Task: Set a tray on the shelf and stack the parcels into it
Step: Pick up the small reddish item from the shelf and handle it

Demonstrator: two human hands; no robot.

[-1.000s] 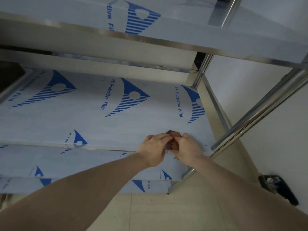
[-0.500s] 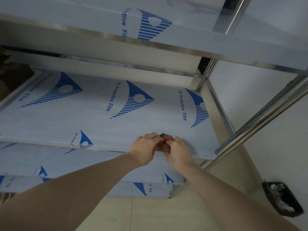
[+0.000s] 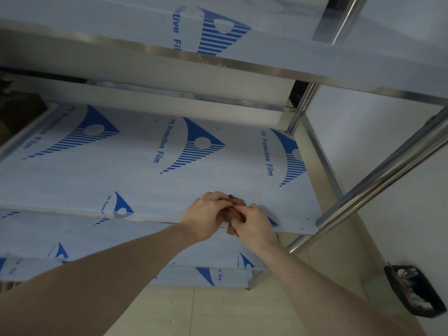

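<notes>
A steel shelf covered in white film with blue print fills the middle of the head view. At its front edge, right of centre, my left hand and my right hand press together around a small dark object. Only a dark tip of it shows above my fingers and a brownish bit below, so I cannot tell what it is. No tray and no parcels are in view.
A higher shelf overhangs at the top. Two lower shelves step out below the front edge. Chrome posts stand at the right. A black basket with clutter sits on the tiled floor by the white wall.
Both hands have stayed together at the shelf's front edge and shifted slightly left. The fingers have worked around the small dark object, and the view has tilted a little.
</notes>
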